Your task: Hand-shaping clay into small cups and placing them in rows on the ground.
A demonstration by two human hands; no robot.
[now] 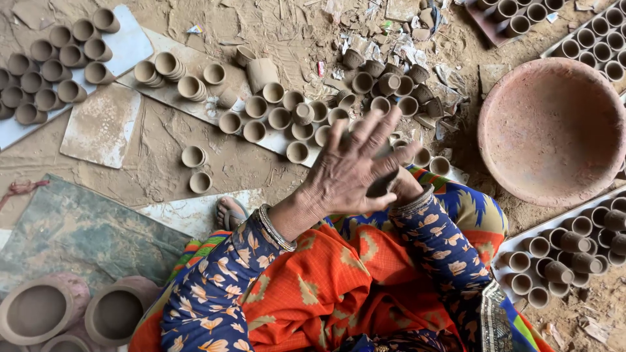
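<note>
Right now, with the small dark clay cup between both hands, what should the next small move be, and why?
Probably set the small dark clay cup down among the unfired clay cups on the pale board. The left hand covers it with spread fingers, the right hand supports it from below, and gaps remain there.

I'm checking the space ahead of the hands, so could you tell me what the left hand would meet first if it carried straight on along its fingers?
Probably the cluster of small clay cups past the fingertips of the left hand, though depth is unclear.

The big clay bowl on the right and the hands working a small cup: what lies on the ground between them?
In the head view, between the big clay bowl and the left hand lie a few small clay cups, paper scraps and bare dirt.
</note>
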